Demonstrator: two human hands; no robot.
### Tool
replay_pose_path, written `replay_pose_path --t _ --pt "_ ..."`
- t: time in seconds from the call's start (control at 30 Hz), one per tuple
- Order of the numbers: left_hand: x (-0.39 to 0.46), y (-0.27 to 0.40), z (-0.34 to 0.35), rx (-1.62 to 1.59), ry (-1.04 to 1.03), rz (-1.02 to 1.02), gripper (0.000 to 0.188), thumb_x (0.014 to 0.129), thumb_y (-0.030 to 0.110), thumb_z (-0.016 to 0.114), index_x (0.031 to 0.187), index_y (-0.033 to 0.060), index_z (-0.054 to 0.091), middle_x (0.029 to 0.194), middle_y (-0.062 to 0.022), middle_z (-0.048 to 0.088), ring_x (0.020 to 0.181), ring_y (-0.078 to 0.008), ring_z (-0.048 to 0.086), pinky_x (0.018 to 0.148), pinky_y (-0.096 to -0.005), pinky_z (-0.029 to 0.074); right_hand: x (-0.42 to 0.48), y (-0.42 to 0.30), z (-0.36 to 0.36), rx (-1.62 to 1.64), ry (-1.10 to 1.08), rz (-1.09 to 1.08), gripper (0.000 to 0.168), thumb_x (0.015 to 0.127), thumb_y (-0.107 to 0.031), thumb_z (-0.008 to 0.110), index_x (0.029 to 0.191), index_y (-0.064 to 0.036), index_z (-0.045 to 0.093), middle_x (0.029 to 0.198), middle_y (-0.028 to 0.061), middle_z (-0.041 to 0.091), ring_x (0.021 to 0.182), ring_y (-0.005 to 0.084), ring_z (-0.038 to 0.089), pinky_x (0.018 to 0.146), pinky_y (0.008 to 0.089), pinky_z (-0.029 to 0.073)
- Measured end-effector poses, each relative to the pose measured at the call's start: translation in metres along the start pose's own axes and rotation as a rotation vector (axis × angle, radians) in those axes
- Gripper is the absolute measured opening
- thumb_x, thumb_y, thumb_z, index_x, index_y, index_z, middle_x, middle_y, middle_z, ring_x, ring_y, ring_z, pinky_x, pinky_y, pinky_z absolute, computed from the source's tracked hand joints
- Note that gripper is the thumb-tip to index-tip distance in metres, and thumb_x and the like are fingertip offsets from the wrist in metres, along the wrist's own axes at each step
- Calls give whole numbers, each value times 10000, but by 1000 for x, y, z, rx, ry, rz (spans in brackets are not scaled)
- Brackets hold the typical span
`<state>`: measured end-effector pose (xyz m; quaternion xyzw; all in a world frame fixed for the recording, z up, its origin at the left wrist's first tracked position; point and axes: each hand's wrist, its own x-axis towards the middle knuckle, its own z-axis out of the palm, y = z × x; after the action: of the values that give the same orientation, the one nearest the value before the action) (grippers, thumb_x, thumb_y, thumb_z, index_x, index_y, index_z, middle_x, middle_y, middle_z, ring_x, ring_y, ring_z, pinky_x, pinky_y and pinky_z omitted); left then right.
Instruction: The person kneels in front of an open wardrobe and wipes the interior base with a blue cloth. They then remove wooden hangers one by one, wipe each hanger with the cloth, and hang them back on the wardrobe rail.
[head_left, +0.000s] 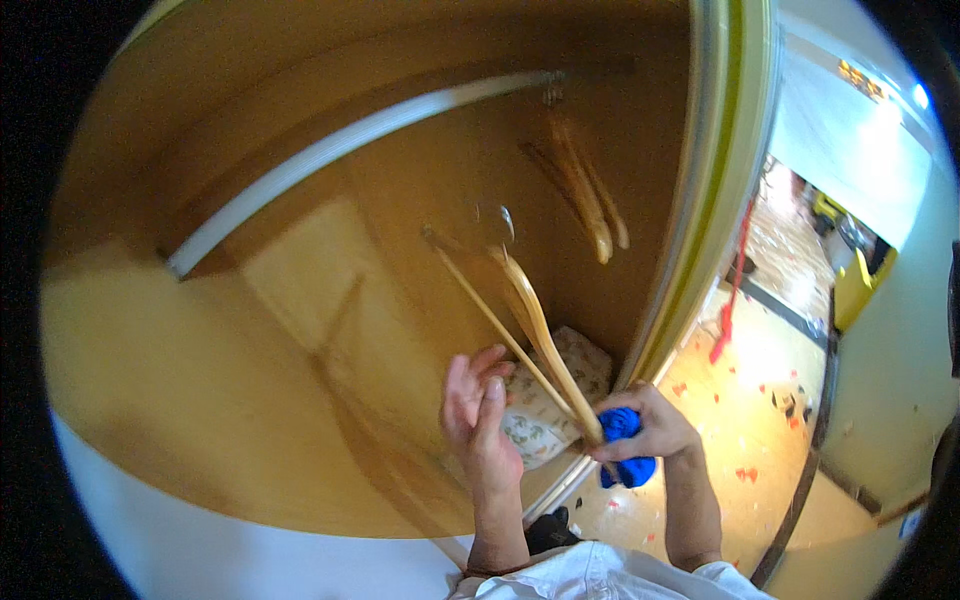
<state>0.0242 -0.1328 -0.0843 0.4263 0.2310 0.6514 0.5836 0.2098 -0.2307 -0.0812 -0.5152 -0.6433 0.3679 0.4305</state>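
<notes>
A wooden clothes hanger (544, 339) with a metal hook and crossbar slants from the middle of the wardrobe down to my right hand (651, 426), which grips one end of it. Bright blue fabric (628, 459) shows between the fingers and below that hand; whether it is held or only touched is unclear. On the hanger's other side, my left hand (484, 424) is raised with its fingers apart, holding nothing. More wooden hangers (592, 202) hang at the right end of the wardrobe rail (360, 139), blurred.
Inside the wardrobe, a patterned cloth bundle or bag (534, 439) lies low by the door frame (712, 187). Scattered red and dark bits (748, 475) lie on the floor outside. Red cord (724, 330) hangs by the frame, and a yellow object (859, 289) stands beyond.
</notes>
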Motion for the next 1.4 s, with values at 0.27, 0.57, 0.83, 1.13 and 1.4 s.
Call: replay_pose_path --t 0.27,0.57,0.83,1.13,1.4 --pt "-60 -114 24 -93 -382 -935 325 917 334 675 1152 116 620 1011 -41 683 932 -191 666 725 -357 547 -187 84 -24 212 31 278 479 661 -168 864 1037 79 700 765 114 710 645 156 666 608 280 524" --pt "-163 -215 0 19 -535 -1306 265 940 228 627 1104 33 555 995 -130 666 858 -241 687 696 -396 581 -249 85 80 -211 194 784 499 700 -275 838 1103 -21 689 872 138 711 771 228 658 740 350 526" --pt "-153 -207 8 -3 -703 -1198 107 899 59 606 970 -19 590 836 -84 620 637 -132 545 539 -258 439 -256 107 25 332 1408 460 481 829 -112 749 1254 12 562 1021 110 644 918 177 638 845 300 527" --pt "-170 -201 31 -147 -773 -1225 295 918 122 632 1182 8 567 1038 -70 625 850 -146 611 673 -270 522 -152 100 33 -645 1467 16 582 631 43 693 1186 -24 528 1068 196 601 972 378 625 894 417 508" --pt "-155 -177 21 -65 -743 -1151 215 909 118 641 1106 70 572 911 -29 591 745 -138 582 634 -287 492 -134 114 78 -105 1543 44 316 684 30 673 995 -7 636 1118 166 644 1055 291 637 1017 464 454"
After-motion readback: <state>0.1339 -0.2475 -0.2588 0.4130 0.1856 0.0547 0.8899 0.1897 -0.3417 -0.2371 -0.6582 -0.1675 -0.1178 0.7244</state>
